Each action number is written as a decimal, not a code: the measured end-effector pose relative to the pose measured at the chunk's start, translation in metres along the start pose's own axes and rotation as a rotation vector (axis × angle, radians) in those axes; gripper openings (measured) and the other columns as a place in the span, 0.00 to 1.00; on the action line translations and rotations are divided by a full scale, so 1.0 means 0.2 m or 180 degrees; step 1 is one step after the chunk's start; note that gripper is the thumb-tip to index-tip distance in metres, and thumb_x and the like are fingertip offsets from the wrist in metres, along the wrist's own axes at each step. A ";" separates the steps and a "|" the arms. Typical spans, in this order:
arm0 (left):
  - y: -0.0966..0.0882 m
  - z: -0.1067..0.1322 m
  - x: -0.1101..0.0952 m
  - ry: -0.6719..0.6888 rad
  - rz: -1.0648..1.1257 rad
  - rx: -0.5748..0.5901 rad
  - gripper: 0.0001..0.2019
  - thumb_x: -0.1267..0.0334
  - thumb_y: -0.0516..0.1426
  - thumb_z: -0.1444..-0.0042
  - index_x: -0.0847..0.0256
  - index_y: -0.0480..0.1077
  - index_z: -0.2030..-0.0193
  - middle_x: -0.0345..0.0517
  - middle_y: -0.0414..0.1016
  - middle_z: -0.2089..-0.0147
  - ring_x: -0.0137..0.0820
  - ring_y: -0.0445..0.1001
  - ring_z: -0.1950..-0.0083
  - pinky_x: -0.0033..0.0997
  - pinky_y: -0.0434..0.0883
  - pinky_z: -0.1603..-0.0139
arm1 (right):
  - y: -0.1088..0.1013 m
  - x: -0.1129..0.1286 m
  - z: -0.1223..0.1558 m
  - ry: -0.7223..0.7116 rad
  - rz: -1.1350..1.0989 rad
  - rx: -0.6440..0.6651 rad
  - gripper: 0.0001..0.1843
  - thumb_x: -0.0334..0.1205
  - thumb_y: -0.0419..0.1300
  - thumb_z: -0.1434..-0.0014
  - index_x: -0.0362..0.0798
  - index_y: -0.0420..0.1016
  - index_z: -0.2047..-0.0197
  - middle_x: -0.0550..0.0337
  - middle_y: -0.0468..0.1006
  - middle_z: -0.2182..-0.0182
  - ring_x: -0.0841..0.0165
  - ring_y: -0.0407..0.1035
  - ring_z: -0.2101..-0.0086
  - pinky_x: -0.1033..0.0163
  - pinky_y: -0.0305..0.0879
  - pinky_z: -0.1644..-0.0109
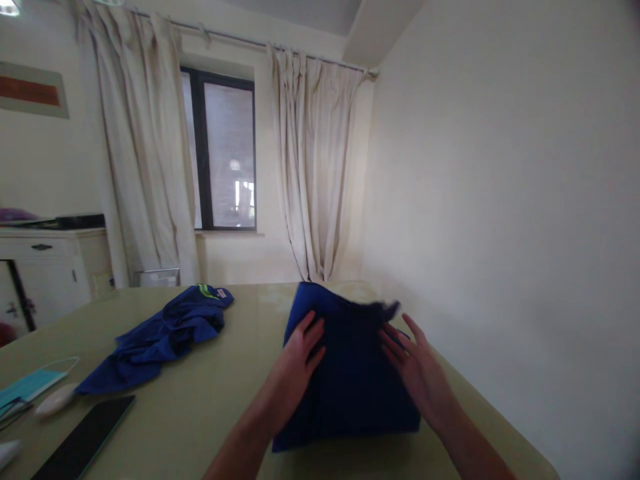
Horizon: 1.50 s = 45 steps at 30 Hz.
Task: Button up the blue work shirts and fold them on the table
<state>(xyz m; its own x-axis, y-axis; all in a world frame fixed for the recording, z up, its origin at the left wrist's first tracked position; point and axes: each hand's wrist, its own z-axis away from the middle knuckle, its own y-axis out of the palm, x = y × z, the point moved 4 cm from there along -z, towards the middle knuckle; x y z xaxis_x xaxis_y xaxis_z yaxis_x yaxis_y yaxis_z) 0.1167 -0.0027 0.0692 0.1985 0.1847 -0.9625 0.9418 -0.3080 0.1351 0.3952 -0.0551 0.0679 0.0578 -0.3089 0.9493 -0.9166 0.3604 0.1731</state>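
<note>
A dark blue garment (pixel 355 380), seemingly folded into a rough rectangle, is raised or tilted in front of me. Its upper edge is uneven, with a loose blurred corner at the right. My left hand (pixel 300 360) lies against its left side, fingers apart and stretched over the cloth. Along the right side, my right hand (pixel 413 363) touches the fabric with spread fingers. Neither hand visibly closes on the cloth. A second blue garment (pixel 170 333), with a yellow-green stripe, lies crumpled on the table (pixel 215 407) to the left.
A black phone (pixel 85 437), a light blue face mask (pixel 33 387) and a pale rounded object (pixel 55 400) lie at the table's left. A white wall (pixel 500 233) runs close along the right side. Curtains (pixel 320 160) and a window (pixel 230 153) are beyond the table.
</note>
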 end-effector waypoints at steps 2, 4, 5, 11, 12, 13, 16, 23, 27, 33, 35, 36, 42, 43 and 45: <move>-0.07 -0.13 -0.03 0.0226 0.0125 0.0072 0.31 0.40 0.47 0.33 0.60 0.65 0.34 0.60 0.69 0.33 0.45 0.72 0.37 0.49 0.70 0.38 | 0.09 -0.02 -0.08 -0.0211 0.0370 -0.0088 0.39 0.62 0.55 0.38 0.54 0.57 0.29 0.48 0.75 0.42 0.54 0.73 0.45 0.44 0.70 0.40; -0.22 -0.18 0.03 0.0270 -0.0311 -0.0308 0.30 0.38 0.53 0.38 0.60 0.69 0.40 0.59 0.75 0.39 0.44 0.78 0.45 0.45 0.74 0.45 | 0.15 -0.11 -0.03 -0.0482 0.1214 0.0078 0.36 0.61 0.57 0.38 0.52 0.64 0.32 0.46 0.74 0.40 0.52 0.71 0.43 0.44 0.68 0.38; -0.30 -0.17 0.10 0.0289 -0.0631 -0.0572 0.29 0.37 0.55 0.40 0.60 0.71 0.44 0.56 0.79 0.45 0.43 0.79 0.49 0.44 0.76 0.49 | 0.18 -0.18 0.02 -0.0653 0.1730 0.0287 0.34 0.59 0.57 0.37 0.54 0.66 0.33 0.48 0.72 0.37 0.52 0.68 0.40 0.45 0.65 0.35; -0.62 -0.09 0.52 0.0180 -0.1740 -0.1210 0.27 0.40 0.52 0.40 0.61 0.72 0.49 0.56 0.79 0.49 0.42 0.79 0.56 0.42 0.76 0.56 | 0.40 -0.58 0.31 -0.1360 0.3620 0.2580 0.38 0.49 0.67 0.42 0.67 0.61 0.30 0.56 0.61 0.30 0.49 0.61 0.34 0.46 0.60 0.32; -0.63 -0.09 0.56 0.0159 -0.1764 -0.1138 0.27 0.41 0.51 0.39 0.62 0.71 0.48 0.56 0.79 0.49 0.41 0.79 0.56 0.42 0.76 0.55 | 0.43 -0.61 0.30 -0.1358 0.3747 0.2711 0.37 0.44 0.66 0.41 0.67 0.63 0.30 0.57 0.63 0.31 0.51 0.62 0.35 0.48 0.61 0.33; -0.62 -0.09 0.57 0.0132 -0.1786 -0.1092 0.26 0.42 0.51 0.39 0.62 0.71 0.47 0.56 0.79 0.50 0.41 0.79 0.57 0.42 0.76 0.55 | 0.45 -0.62 0.25 -0.1331 0.3852 0.2710 0.34 0.39 0.63 0.40 0.67 0.65 0.32 0.59 0.65 0.32 0.54 0.64 0.36 0.50 0.61 0.33; -0.60 -0.10 0.56 0.0052 -0.1865 -0.1022 0.24 0.46 0.50 0.38 0.62 0.71 0.48 0.55 0.79 0.51 0.40 0.78 0.58 0.43 0.75 0.54 | 0.45 -0.60 0.03 -0.1180 0.4166 0.2237 0.31 0.28 0.53 0.39 0.63 0.73 0.37 0.61 0.71 0.35 0.60 0.68 0.39 0.54 0.61 0.34; -0.60 -0.11 0.56 0.0030 -0.1878 -0.1092 0.21 0.49 0.49 0.38 0.61 0.73 0.51 0.55 0.79 0.53 0.41 0.78 0.57 0.43 0.75 0.53 | 0.46 -0.61 -0.37 -0.0856 0.4694 0.1234 0.33 0.29 0.51 0.42 0.47 0.70 0.33 0.47 0.73 0.38 0.57 0.69 0.40 0.52 0.61 0.34; -0.62 -0.13 0.58 0.0059 -0.1957 -0.1137 0.18 0.53 0.49 0.39 0.61 0.71 0.51 0.57 0.78 0.51 0.42 0.78 0.52 0.44 0.75 0.51 | 0.53 -0.74 -0.38 -0.0760 0.4431 0.1236 0.30 0.41 0.50 0.35 0.46 0.67 0.31 0.46 0.69 0.35 0.55 0.63 0.35 0.47 0.54 0.30; -0.71 -0.24 0.57 0.0302 -0.2614 -0.1146 0.19 0.62 0.48 0.40 0.63 0.67 0.45 0.58 0.71 0.42 0.41 0.73 0.41 0.44 0.70 0.39 | 0.54 -0.77 -0.38 -0.0745 0.4276 0.1178 0.43 0.66 0.51 0.35 0.46 0.56 0.26 0.42 0.60 0.30 0.49 0.54 0.31 0.42 0.48 0.28; -0.74 -0.28 0.55 0.0417 -0.3033 -0.1301 0.20 0.65 0.47 0.39 0.66 0.66 0.42 0.61 0.67 0.38 0.43 0.68 0.35 0.47 0.66 0.34 | 0.55 -0.74 -0.36 -0.1046 0.4139 0.1326 0.37 0.61 0.49 0.31 0.56 0.53 0.25 0.49 0.62 0.30 0.54 0.56 0.32 0.46 0.52 0.30; -0.76 -0.30 0.54 0.0456 -0.3272 -0.1411 0.21 0.65 0.47 0.39 0.67 0.65 0.41 0.62 0.65 0.36 0.44 0.65 0.33 0.48 0.63 0.32 | 0.55 -0.74 -0.35 -0.1165 0.4078 0.1430 0.32 0.56 0.48 0.29 0.61 0.53 0.25 0.53 0.64 0.31 0.56 0.59 0.33 0.48 0.55 0.31; -1.00 -0.25 0.40 0.0113 -0.4642 -0.2363 0.27 0.62 0.48 0.36 0.58 0.58 0.30 0.57 0.44 0.22 0.54 0.47 0.24 0.59 0.58 0.32 | 0.56 -0.71 -0.34 -0.1352 0.4282 0.1702 0.35 0.30 0.45 0.32 0.74 0.56 0.29 0.61 0.70 0.35 0.59 0.68 0.42 0.54 0.61 0.40; -1.07 -0.23 0.38 -0.0058 -0.4760 -0.2616 0.29 0.61 0.49 0.36 0.55 0.55 0.28 0.57 0.40 0.21 0.56 0.43 0.23 0.62 0.57 0.33 | 0.57 -0.71 -0.34 -0.1342 0.4296 0.1723 0.36 0.29 0.45 0.33 0.74 0.58 0.30 0.62 0.70 0.35 0.59 0.69 0.42 0.54 0.61 0.40; -1.21 -0.18 0.35 -0.0567 -0.4832 -0.3025 0.31 0.57 0.51 0.36 0.52 0.53 0.27 0.60 0.38 0.21 0.60 0.41 0.23 0.67 0.57 0.35 | 0.58 -0.70 -0.36 -0.1278 0.4291 0.1686 0.33 0.30 0.46 0.34 0.71 0.64 0.32 0.63 0.71 0.36 0.58 0.69 0.43 0.54 0.61 0.41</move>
<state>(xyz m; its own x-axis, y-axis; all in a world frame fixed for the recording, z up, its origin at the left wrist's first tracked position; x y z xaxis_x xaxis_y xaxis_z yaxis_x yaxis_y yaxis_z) -0.0883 0.1175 -0.0222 -0.8649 -0.3455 -0.3641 0.0850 0.6142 -0.7846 0.3087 0.0929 -0.0262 -0.9512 -0.2598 0.1668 -0.2307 0.2391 -0.9432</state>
